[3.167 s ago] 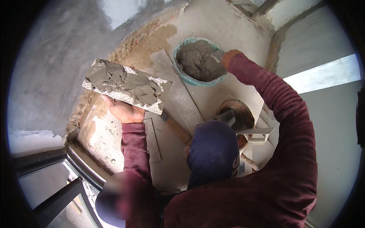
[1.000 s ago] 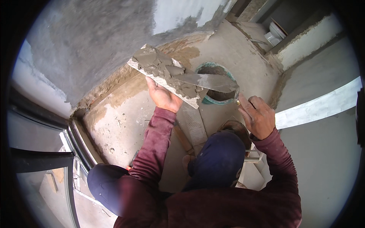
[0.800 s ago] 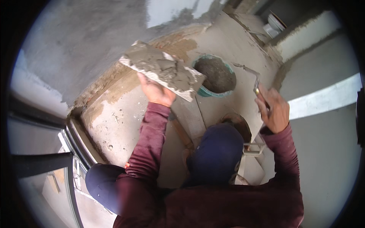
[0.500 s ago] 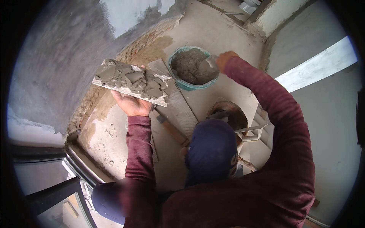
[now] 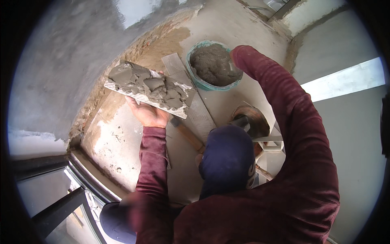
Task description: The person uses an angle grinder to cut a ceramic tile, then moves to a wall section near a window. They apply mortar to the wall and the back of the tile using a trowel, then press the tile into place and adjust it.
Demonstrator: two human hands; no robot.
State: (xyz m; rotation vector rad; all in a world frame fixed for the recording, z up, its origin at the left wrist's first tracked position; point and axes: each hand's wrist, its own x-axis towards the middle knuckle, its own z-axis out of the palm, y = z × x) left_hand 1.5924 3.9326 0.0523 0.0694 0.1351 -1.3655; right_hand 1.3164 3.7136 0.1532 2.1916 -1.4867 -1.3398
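My left hand (image 5: 148, 115) supports a narrow tile piece (image 5: 142, 99) from below, palm up, with fingertips showing past its far edge. Lumpy grey mortar (image 5: 152, 84) covers the top of the tile. At the right rim of a teal bucket (image 5: 206, 86), my right arm ends in a maroon sleeve cuff (image 5: 240, 57) that hides nearly all of that hand. The trowel it grips is almost wholly out of sight behind the cuff. Wet grey mortar (image 5: 213, 65) fills much of the bucket.
A long ribbed tile strip (image 5: 174, 65) and a wooden-handled tool (image 5: 187, 136) lie on the floor. Nearer me stand a dark round tub (image 5: 258, 124) and a pale frame-like piece (image 5: 271, 144). The grey plastered wall (image 5: 65, 73) rises at left, above a rough brick edge.
My right hand has turned behind its sleeve at the bucket, and the trowel blade has dropped from sight. The mortar there looks smoother. The loaded tile stays in my left hand; the view has shifted slightly.
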